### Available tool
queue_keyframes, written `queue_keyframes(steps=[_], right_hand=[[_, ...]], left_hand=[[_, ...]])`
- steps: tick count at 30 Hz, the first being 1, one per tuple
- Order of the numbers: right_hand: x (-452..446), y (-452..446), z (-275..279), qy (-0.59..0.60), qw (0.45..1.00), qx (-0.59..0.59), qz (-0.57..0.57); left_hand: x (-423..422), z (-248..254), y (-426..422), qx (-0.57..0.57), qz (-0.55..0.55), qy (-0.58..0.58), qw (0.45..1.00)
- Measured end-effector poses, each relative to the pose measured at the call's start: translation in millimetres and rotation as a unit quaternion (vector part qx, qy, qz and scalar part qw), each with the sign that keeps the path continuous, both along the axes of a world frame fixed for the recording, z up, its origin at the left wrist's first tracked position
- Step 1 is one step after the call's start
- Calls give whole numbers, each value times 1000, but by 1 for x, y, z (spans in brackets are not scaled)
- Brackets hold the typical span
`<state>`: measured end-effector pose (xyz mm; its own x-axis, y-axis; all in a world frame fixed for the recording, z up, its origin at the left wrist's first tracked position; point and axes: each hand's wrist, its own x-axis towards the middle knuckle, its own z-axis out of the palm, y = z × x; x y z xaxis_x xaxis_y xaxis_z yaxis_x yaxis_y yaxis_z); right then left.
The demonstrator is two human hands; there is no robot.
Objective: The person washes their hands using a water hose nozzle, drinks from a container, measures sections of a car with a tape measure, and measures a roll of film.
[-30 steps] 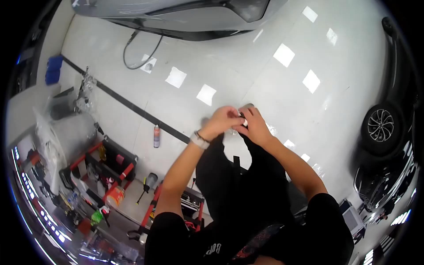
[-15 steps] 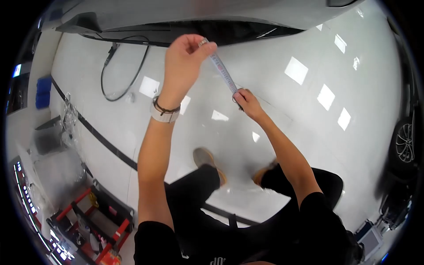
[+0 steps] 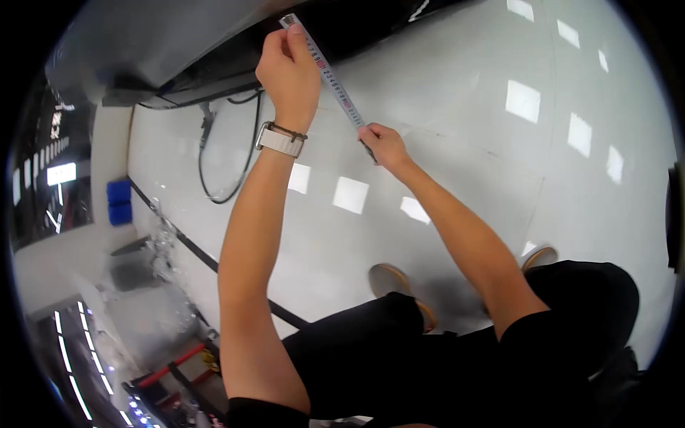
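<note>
A white tape measure (image 3: 334,83) with printed numbers stretches on a slant between my two hands. My left hand (image 3: 291,75) pinches the blade just below its metal end hook, close to the dark lower edge of a car (image 3: 214,43). Whether the hook touches the car I cannot tell. Lower and to the right, my right hand (image 3: 387,148) is closed round the tape's case, which is mostly hidden by the fingers. A watch with a pale strap (image 3: 282,140) is on my left wrist.
A black cable (image 3: 246,171) loops on the glossy floor (image 3: 457,192) below the car. Blue blocks (image 3: 119,202) hang by the left wall. Plastic-wrapped items (image 3: 146,307) and a red-and-black rack (image 3: 171,371) stand at lower left. My shoes (image 3: 390,279) are below my hands.
My left hand has moved up with the tape's end, closer over the car's dark edge. More blade shows between my hands. The view has turned, and my feet are farther apart.
</note>
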<state>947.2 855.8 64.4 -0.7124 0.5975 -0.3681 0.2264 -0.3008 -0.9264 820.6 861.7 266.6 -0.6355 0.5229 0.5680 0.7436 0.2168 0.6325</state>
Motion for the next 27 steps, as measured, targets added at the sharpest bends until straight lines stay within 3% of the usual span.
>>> queue_keyframes(steps=[6, 9, 11, 15, 19, 27], right_hand=[[-11, 9, -1, 18, 1000, 13, -3], [-10, 19, -5, 5, 1000, 22, -8], [-12, 27, -5, -1, 1000, 19, -6], [-26, 44, -24, -30, 987, 159, -8], [-32, 59, -26, -39, 983, 180, 26], [-38, 98, 3, -84, 989, 120, -30]], left_hand=[[-8, -5, -2, -25, -6, 163, 986], [-8, -6, 0, -50, -10, 84, 995], [-7, -2, -1, -76, -2, 100, 992], [-8, 1, 2, -106, 12, 149, 983], [-5, 0, 2, -104, 1, 153, 983], [8, 0, 7, -103, 15, 148, 983]])
